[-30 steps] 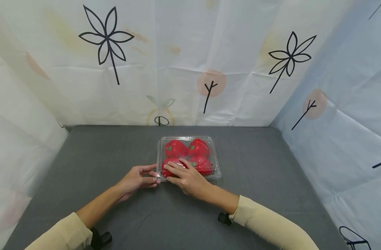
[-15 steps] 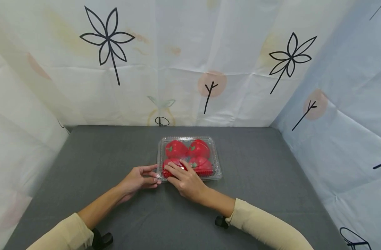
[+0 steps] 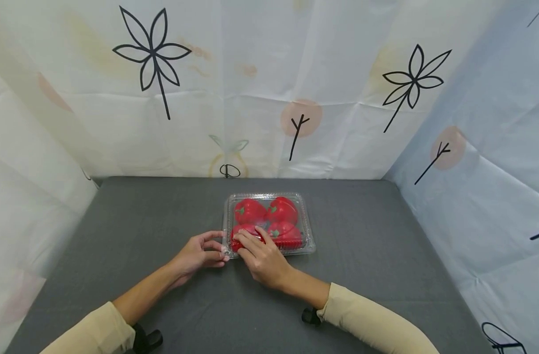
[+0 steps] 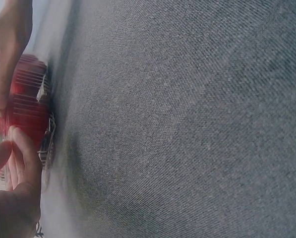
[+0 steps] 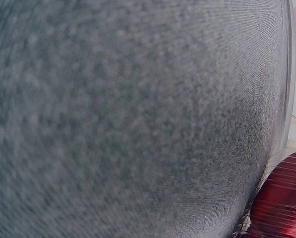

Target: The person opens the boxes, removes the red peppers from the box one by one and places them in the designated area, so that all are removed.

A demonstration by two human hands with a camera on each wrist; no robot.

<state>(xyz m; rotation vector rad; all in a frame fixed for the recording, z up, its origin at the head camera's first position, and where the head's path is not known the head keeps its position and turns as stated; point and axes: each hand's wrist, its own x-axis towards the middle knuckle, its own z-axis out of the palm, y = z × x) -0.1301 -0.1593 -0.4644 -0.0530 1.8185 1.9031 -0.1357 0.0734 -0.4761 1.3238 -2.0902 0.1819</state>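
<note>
A clear plastic clamshell container [image 3: 308,231] with a ribbed edge sits on the grey cloth, its lid down. Several red bell peppers [image 3: 282,210] with green stems show through it. At the container's front left corner, my left hand [image 3: 196,255] pinches the rim between thumb and fingers. My right hand [image 3: 265,258] reaches over the front left of the lid, fingers bent on top and thumb at the front edge. In the left wrist view, the right thumb [image 4: 5,84] comes down close to the left fingertips [image 4: 20,136] at the rim. The right wrist view shows only a pepper [image 5: 281,198] behind ribbed plastic.
Grey cloth [image 3: 362,236] covers the table around the container. White sheets with printed leaves [image 3: 251,73] hang behind and at both sides. Each wrist carries a black strap [image 3: 147,339] below a cream sleeve [image 3: 94,327].
The right hand and forearm have shifted slightly left, with the fingers drawn in a little more. The left hand keeps its hold on the corner, and the container stays in place.
</note>
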